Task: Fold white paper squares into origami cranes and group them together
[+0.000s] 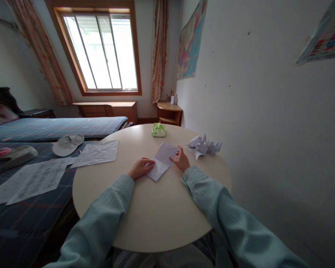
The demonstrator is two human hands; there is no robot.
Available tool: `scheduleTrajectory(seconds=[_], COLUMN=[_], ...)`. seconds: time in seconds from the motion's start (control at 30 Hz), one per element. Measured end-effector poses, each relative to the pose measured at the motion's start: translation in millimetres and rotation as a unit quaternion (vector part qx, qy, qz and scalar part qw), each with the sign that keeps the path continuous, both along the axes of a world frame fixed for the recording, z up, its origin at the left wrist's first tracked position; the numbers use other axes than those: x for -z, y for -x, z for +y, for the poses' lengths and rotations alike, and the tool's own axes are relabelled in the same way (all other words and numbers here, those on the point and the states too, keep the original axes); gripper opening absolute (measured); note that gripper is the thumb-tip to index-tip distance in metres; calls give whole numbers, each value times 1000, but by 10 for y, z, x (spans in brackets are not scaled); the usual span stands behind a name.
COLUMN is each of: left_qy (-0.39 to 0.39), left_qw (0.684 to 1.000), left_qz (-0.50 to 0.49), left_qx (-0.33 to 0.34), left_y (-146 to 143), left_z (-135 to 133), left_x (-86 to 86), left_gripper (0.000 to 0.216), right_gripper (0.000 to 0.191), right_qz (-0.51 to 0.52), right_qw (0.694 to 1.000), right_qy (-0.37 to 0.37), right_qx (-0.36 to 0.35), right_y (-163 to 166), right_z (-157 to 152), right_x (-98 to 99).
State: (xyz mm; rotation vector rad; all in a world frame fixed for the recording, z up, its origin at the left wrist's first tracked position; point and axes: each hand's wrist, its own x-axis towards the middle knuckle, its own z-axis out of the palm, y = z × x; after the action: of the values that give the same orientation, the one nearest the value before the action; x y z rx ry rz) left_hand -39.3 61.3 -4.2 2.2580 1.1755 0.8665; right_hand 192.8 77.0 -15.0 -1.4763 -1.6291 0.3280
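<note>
A folded sheet of pale lilac paper point(162, 160) lies on the round beige table point(153, 216) in front of me. My left hand point(141, 167) rests on the table with its fingers pressed on the paper's left edge. On the paper's right edge sits my right hand point(181, 158), fingers curled and pinching it. Both sleeves are light green.
Folded paper shapes point(203, 146) sit at the table's right, near the white wall. A small green packet point(159, 130) lies at the far edge. A creased sheet point(97, 153) overhangs the left rim. On the bed to the left lie papers point(33, 179) and a cap point(68, 144).
</note>
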Motion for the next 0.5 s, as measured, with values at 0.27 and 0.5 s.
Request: scheduleTrajectory(seconds=[0.27,0.5], left_qy=[-6,-78], left_qw=[1000,992], left_qz=[22,91], left_qx=[11,-37], left_y=[-9,8], left_z=[9,44], left_x=[-13,-12], left_gripper=[43,39], right_gripper=[37,12], right_qz=[-109,-100], right_qw=[993,990], right_qy=[-10,23], right_qx=[-50,-93], right_y=[-35,18], right_z=[9,-20], right_x=[44,-25])
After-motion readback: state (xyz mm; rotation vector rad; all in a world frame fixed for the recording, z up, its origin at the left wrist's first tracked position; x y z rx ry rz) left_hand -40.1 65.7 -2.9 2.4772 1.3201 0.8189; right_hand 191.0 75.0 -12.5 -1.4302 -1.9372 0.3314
